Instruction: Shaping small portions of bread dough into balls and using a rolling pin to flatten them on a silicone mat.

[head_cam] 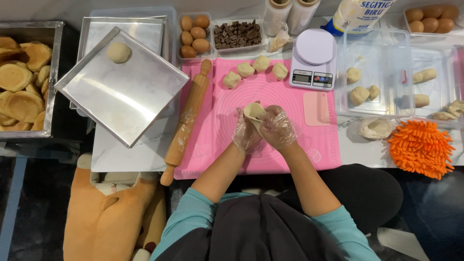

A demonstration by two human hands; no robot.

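Both hands, in thin clear plastic gloves, are meeting over the middle of the pink mat (290, 145). The left hand (246, 134) and the right hand (279, 128) are together pinching a flat dough piece (254, 111), folded up between the fingers and held just above the mat; both hands are closed on it, fingers curled round its edges. Four dough lumps (245, 69) are lying in an arc on the far part of the mat, well apart from the hands. A wooden rolling pin (186, 121) is lying along the mat's left edge. A pink scraper (316, 108) is sitting on the mat to the right of the hands, below a white scale (314, 58). Beyond the mat, a tub of eggs (194, 35) and a tub of chocolate chunks (238, 34) are standing side by side. To the left, a tilted metal tray (125, 96) is carrying one round dough ball (118, 52), and a metal bin (53, 72) is holding baked buns (19, 77). To the right, clear tubs (391, 96) are holding more dough pieces, with an orange mitt (420, 147) just beside them.
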